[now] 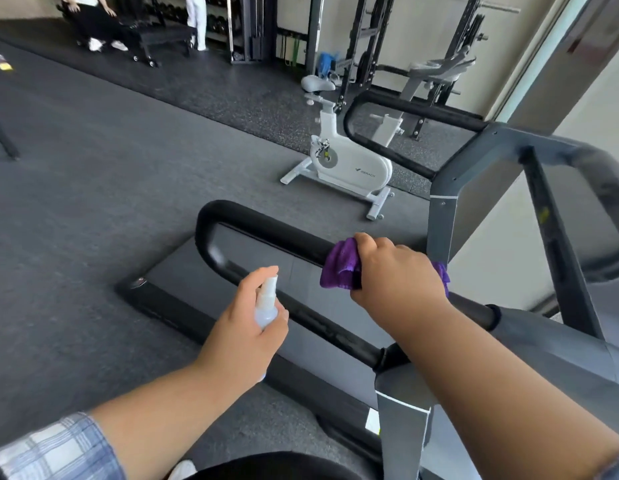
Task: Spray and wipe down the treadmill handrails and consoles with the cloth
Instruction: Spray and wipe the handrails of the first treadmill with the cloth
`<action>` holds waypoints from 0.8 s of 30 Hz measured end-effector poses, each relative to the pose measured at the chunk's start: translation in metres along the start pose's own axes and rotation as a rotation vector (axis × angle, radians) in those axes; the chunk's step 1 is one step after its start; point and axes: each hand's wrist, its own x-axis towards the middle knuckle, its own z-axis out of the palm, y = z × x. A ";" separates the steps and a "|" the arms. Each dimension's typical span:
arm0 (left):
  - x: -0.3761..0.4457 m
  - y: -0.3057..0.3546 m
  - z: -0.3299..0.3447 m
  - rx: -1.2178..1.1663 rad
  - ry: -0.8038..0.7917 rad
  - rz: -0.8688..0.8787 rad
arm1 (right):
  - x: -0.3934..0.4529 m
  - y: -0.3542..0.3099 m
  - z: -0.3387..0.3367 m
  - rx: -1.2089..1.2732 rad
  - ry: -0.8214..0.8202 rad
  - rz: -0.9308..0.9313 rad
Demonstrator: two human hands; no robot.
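Note:
A black looped handrail (pixel 259 233) runs along the near side of the treadmill. My right hand (pixel 394 271) grips a purple cloth (pixel 339 266) wrapped round the upper bar of that rail. My left hand (pixel 245 327) holds a small clear spray bottle (pixel 266 303) upright just left of the rail's lower bar, nozzle toward the rail. The treadmill deck (pixel 204 271) lies below. A grey upright (pixel 443 216) rises at the right, and the console is mostly out of view to the right. A second black handrail (pixel 398 105) sits on the far side.
A white exercise bike (pixel 346 161) stands on the dark rubber floor beyond the treadmill. Weight racks and a squat rack (pixel 370 39) line the back wall. Two people (pixel 93 19) are at a bench at the far left.

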 end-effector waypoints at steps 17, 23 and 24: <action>0.069 -0.079 -0.142 -0.043 0.045 -0.057 | 0.151 -0.191 -0.013 -0.021 -0.070 -0.116; 0.099 -0.101 -0.179 -0.088 0.028 -0.076 | 0.194 -0.253 -0.015 -0.310 -0.349 -0.229; 0.104 -0.103 -0.182 -0.088 0.011 -0.074 | 0.200 -0.262 -0.012 -0.348 -0.404 -0.243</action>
